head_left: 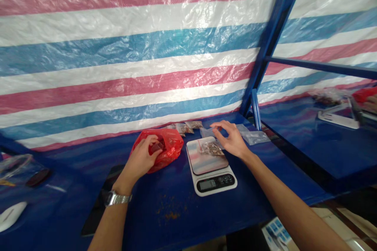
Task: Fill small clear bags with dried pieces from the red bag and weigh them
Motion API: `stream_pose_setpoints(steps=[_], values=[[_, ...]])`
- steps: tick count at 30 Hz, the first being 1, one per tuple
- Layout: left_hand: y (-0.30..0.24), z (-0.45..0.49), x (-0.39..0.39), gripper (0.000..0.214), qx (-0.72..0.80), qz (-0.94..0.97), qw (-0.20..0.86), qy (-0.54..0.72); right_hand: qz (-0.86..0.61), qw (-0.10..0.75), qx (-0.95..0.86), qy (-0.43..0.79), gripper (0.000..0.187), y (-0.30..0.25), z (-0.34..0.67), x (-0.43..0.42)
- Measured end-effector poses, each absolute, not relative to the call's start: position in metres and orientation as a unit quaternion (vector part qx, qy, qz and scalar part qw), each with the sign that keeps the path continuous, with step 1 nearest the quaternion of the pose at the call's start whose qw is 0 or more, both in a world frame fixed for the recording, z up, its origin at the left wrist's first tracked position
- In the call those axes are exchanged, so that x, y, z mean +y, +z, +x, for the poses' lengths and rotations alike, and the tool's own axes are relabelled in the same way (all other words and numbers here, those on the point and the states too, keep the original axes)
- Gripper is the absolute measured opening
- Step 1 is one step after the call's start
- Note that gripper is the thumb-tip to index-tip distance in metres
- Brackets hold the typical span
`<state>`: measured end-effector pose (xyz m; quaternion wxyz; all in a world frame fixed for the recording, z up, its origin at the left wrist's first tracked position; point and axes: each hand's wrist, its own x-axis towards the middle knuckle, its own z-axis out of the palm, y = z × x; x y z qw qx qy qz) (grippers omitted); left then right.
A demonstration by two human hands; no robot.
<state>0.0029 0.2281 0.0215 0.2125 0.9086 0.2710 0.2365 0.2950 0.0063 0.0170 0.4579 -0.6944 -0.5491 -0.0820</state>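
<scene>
1. Curled fingers of the left hand reach into the mouth of the red bag, with thumb and fingertips set a narrow way apart around something dark inside; whether they pinch it or only touch it, I cannot tell.
2. Thumb and forefinger of the right hand are bent close together, above the far right side of the scale. Clear plastic shows near the fingertips, but I cannot tell whether they hold any of it.
3. On the scale's plate lies a small clear bag with brown bits inside and a red line near one end. It rests flat, just beside the right hand and apart from its fingers. The display is lit, its figures too small to read surely.
4. Several filled bags with similar brown contents lie behind the scale, near the striped sheet; these look finished, as far as one can judge.
5. Flat clear bags lie to the right, beyond the right hand. They appear unfilled, so by my judgement some filling is left.
6. The red bag stands open left of the scale, with dark contents in its mouth; how much it holds is hidden.
7. Brown crumbs are scattered on the blue tabletop in front of the scale.
</scene>
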Motion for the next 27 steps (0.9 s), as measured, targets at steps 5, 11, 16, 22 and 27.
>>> stream_pose_setpoints(steps=[5,11,16,22,27], values=[[0.008,0.002,0.236,0.024,0.258,0.926,0.194,0.196,-0.698,0.456,-0.544,-0.091,0.017,0.018,0.293,0.006],[0.008,0.014,0.225,0.027,0.199,0.934,0.187,0.23,-0.696,0.451,-0.551,-0.097,0.016,0.019,0.292,0.007],[0.0,0.024,0.215,0.026,0.186,0.922,0.236,0.243,-0.693,0.453,-0.552,-0.102,0.016,0.016,0.291,0.007],[0.0,0.031,0.205,0.023,0.163,0.927,0.233,0.242,-0.689,0.451,-0.558,-0.104,0.016,0.014,0.293,0.008],[0.002,0.035,0.199,0.029,0.143,0.94,0.196,0.241,-0.691,0.443,-0.562,-0.106,0.017,0.014,0.291,0.008]])
